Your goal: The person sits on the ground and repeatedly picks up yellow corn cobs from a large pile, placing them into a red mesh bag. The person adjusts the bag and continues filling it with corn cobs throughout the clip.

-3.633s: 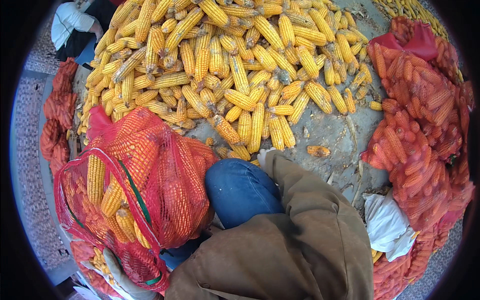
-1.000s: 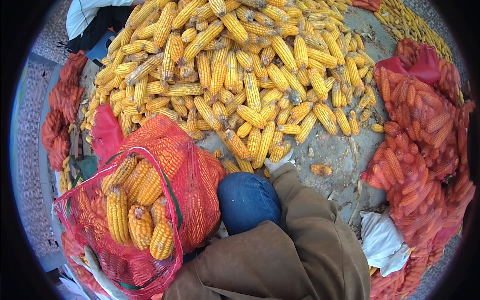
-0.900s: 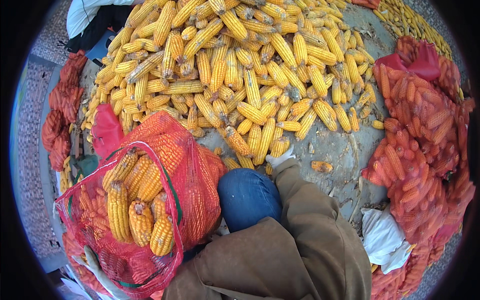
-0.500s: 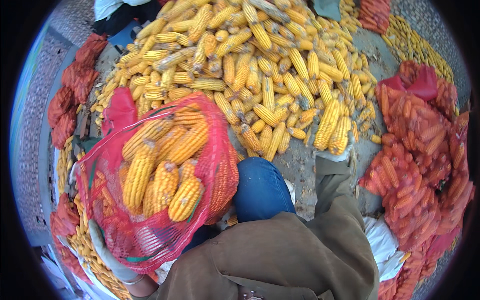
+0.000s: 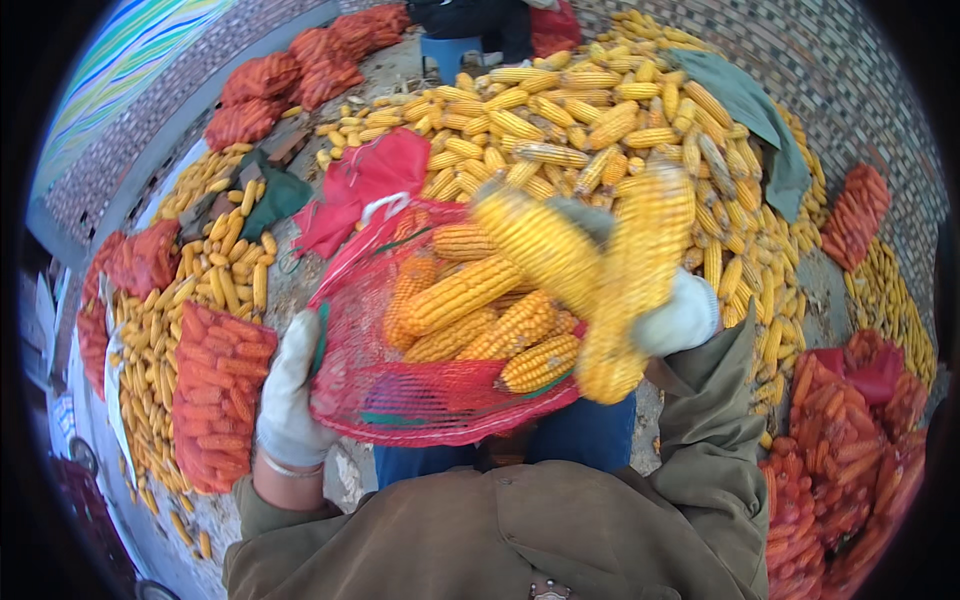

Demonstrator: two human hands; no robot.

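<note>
A red mesh bag [image 5: 440, 415] hangs with its mouth held wide over my lap, several yellow corn cobs [image 5: 465, 295] lying inside. My left hand [image 5: 295, 395], in a white glove, is closed on the left side of the bag's rim. At the bag's right edge, my gloved right hand [image 5: 682, 315] grips corn cobs [image 5: 640, 280], at least two, blurred by motion. One of them slants across the bag's opening; the other stands nearly upright beside the rim. Most of the right fingers are hidden behind these cobs.
A big heap of corn cobs [image 5: 540, 120] lies in front. Filled red mesh bags stand left [image 5: 222, 400], back left [image 5: 330, 60] and right [image 5: 840, 450]. A person sits on a blue stool [image 5: 450, 55] behind the heap. Green cloth [image 5: 750, 120] covers part of the heap's right side.
My right hand has brought the corn cobs from the near right of the heap up to the bag's mouth. The view has turned left, and the bag now sits nearer its middle.
</note>
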